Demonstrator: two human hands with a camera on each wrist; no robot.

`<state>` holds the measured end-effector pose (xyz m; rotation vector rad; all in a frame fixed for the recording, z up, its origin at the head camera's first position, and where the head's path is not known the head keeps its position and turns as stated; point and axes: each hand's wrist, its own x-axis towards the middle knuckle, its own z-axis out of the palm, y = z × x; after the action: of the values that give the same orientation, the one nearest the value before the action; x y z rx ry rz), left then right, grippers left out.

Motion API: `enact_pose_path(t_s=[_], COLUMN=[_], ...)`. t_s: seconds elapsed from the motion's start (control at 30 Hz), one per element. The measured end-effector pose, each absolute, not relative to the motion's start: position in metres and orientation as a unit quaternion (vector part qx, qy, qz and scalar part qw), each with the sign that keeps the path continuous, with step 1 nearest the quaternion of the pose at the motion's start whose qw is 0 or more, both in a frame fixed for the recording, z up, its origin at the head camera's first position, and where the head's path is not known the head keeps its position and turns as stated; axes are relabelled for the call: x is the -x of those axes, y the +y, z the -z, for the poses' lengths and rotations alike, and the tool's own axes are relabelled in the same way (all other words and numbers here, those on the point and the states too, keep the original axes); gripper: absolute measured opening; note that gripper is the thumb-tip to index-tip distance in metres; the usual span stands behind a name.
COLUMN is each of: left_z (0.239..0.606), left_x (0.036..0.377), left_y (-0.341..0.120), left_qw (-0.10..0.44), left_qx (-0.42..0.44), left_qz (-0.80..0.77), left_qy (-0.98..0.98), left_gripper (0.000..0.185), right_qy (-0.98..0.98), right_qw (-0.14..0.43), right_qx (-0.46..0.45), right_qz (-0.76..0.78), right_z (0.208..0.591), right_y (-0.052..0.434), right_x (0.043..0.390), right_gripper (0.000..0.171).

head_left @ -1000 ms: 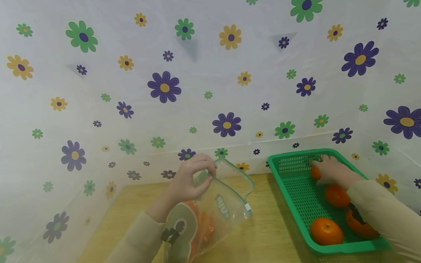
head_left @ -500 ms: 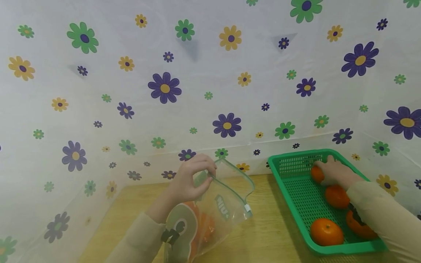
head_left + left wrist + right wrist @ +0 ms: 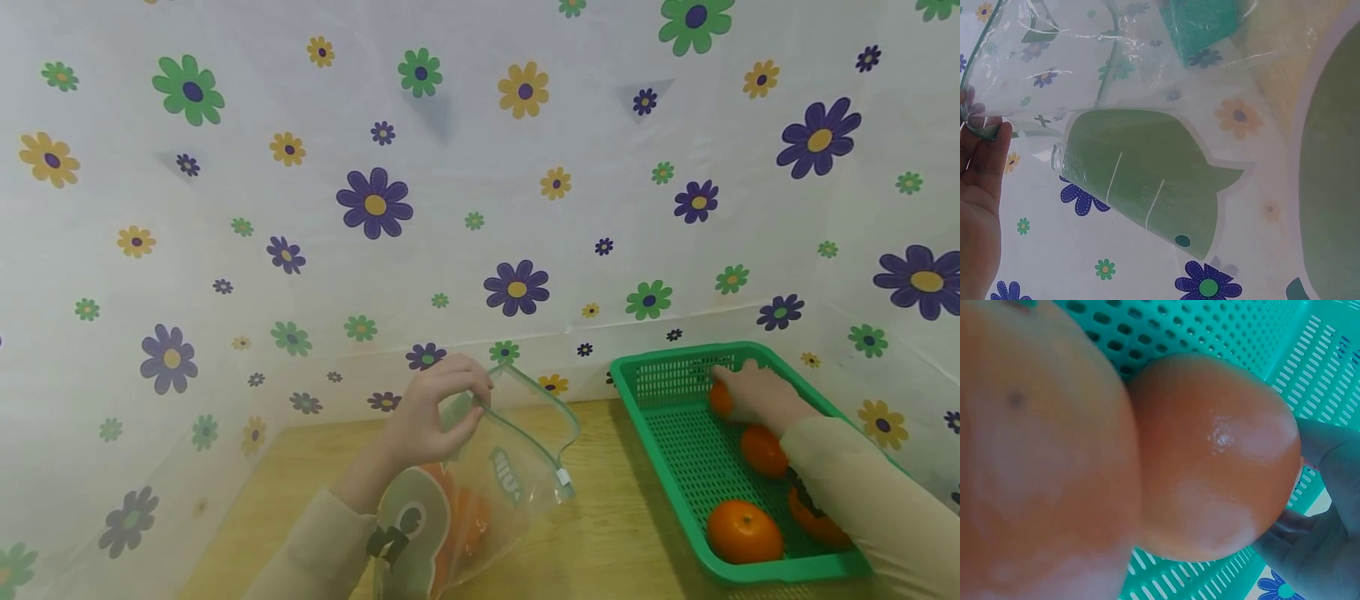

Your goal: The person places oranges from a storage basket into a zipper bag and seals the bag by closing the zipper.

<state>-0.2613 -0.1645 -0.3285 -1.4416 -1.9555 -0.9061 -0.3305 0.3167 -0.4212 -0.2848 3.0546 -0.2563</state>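
Note:
In the head view my left hand (image 3: 431,412) pinches the rim of a clear zip bag (image 3: 517,467) between thumb and fingers. The bag's mouth gapes to the right, its white slider (image 3: 563,477) hanging at the near corner. Something orange shows dimly through its printed lower part. My right hand (image 3: 761,398) reaches into a green basket (image 3: 660,467) and grips a small orange (image 3: 721,401) at the far end, mostly hidden by the fingers. Two larger oranges block much of the right wrist view; past the middle orange (image 3: 1216,456) part of the right hand (image 3: 1329,512) shows.
Nearer in the basket lie a middle orange (image 3: 763,450), a front orange (image 3: 745,532) and another orange (image 3: 817,518) partly under the right sleeve. A wooden table (image 3: 592,542) carries bag and basket. Flower-printed sheeting (image 3: 450,275) rises behind and at both sides.
My right hand shifts only slightly around the small orange, its fingers closer over it than half a second ago. The left hand and bag stay put.

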Motion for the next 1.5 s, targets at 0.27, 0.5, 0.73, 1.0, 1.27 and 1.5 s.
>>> enact_pose_path(t_s=[0.27,0.5,0.73,1.0,1.27,1.5], left_z=[0.3287,0.3293,0.3286,0.3299,0.329,0.3286], left_x=[0.2628,0.2629,0.264,0.2652,0.265,0.2629], left_y=[-0.1632,-0.1626,-0.1629,-0.1625,-0.162,-0.1625], left_qw=[0.272,0.271,0.276,0.269,0.268,0.267], left_qx=[0.539,0.539,0.542,0.545,0.544,0.539], left_qz=[0.336,0.339,0.336,0.339,0.34,0.34], left_qy=[-0.723,-0.722,-0.719,-0.718,-0.719,-0.722], left_gripper=[0.02,0.021,0.02,0.012,0.004,0.004], right_qy=[0.992,0.993,0.993,0.992,0.992,0.992], right_qw=[0.033,0.033,0.032,0.052,0.066,0.062], right_qx=[0.086,0.084,0.088,0.082,0.081,0.082], right_qz=[0.082,0.079,0.077,0.078,0.074,0.07], right_z=[0.4164,0.417,0.4218,0.4206,0.4156,0.4189], right_y=[0.3119,0.3125,0.3152,0.316,0.3151,0.3155], right_x=[0.3278,0.3289,0.3347,0.3344,0.3345,0.3353], right_gripper=[0.076,0.075,0.077,0.079,0.081,0.082])
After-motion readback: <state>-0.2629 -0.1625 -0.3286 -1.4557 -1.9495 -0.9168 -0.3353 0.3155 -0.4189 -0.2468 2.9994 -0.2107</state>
